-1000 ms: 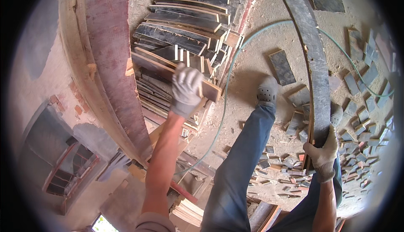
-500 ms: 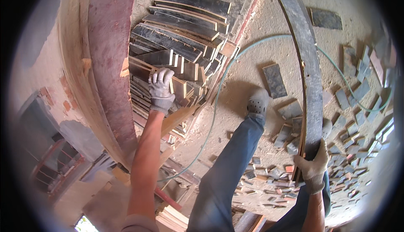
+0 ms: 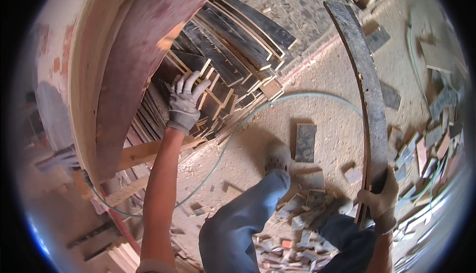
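Observation:
My right hand (image 3: 382, 198), in a pale knitted glove, grips the lower end of a long, narrow, dark-faced plank (image 3: 369, 87). The plank stands out away from me, its edge rough and splintered. My left hand (image 3: 185, 99), gloved too, lies over a stack of dark planks (image 3: 223, 45) with pale cut edges. Its fingers are stretched out and spread, touching or just above the plank ends. Whether the fingertips press on a plank is hard to make out.
A large reddish panel (image 3: 136, 60) with a wooden edge leans left of the stack. A thin green hose (image 3: 218, 161) curves over the dusty floor. Several short board offcuts (image 3: 306, 142) lie around my feet and at the right. A light wooden batten (image 3: 144, 153) sticks out below the stack.
The view has turned, so the stack and panel look tilted. My left hand's fingers have spread from a curled pose. My right hand still holds the plank.

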The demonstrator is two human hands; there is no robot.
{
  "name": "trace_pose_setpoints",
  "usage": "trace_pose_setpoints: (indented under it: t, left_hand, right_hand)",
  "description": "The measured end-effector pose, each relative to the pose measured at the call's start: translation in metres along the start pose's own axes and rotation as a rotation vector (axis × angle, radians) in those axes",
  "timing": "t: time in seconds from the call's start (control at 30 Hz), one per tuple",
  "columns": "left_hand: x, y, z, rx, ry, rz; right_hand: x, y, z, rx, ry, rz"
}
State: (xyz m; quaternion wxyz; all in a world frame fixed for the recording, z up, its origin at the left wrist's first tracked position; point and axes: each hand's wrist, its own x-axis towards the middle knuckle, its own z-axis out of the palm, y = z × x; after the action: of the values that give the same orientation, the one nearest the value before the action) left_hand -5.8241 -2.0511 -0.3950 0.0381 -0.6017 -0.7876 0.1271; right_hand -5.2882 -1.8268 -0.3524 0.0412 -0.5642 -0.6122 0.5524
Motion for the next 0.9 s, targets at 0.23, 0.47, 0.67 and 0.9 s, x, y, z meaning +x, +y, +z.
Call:
trace_pose_setpoints:
  t: [0.23, 0.47, 0.67, 0.9]
  left_hand:
    - [-0.034, 0.026, 0.033, -0.087, 0.312, -0.259]
    - [-0.043, 0.074, 0.076, -0.719, 0.989, -0.811]
    - [-0.038, 0.075, 0.086, -1.467, 0.742, -1.243]
    - [-0.032, 0.054, 0.081, -1.386, 0.365, -1.249]
  right_hand:
    - [0.101, -0.001, 0.036, -0.238, -0.005, -0.292]
    - [0.159, 0.005, 0.07, -0.25, -0.155, -0.479]
    - [0.167, 0.017, 0.086, -0.267, -0.177, -0.527]
    - [0.181, 0.016, 0.105, -0.433, -0.088, -0.464]
